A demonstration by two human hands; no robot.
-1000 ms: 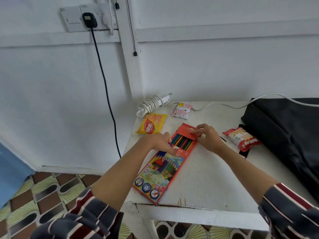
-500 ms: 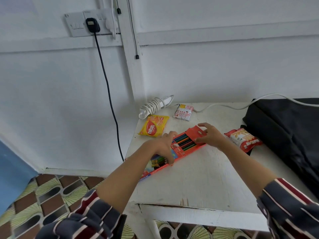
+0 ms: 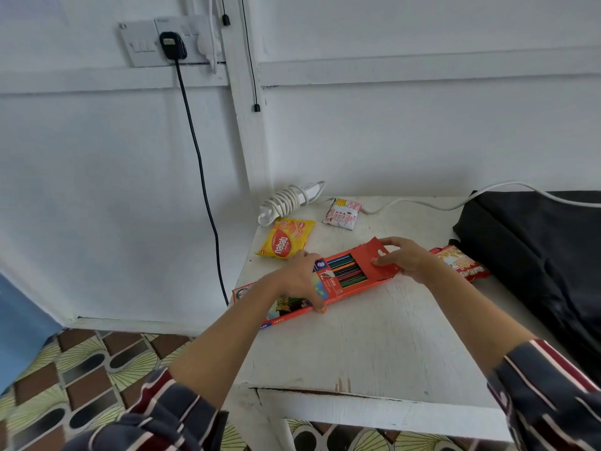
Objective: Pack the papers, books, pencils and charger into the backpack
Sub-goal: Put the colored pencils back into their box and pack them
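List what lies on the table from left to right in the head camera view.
In order: yellow Nabati wafer packet → white snack sachet → red snack packet → black backpack. The coloured pencil box, held by the left hand and right hand, spans the middle, so it is left out.

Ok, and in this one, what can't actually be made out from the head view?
- Head view: middle of the pencil box, covered by the left hand that grips it.
- Head view: whether the right hand pinches or presses the flap; its thumb is hidden under it.
- Head view: backpack, cut off by the right edge; open or zipped unclear.
- Head view: red snack packet, partly behind the right wrist, print blurred.
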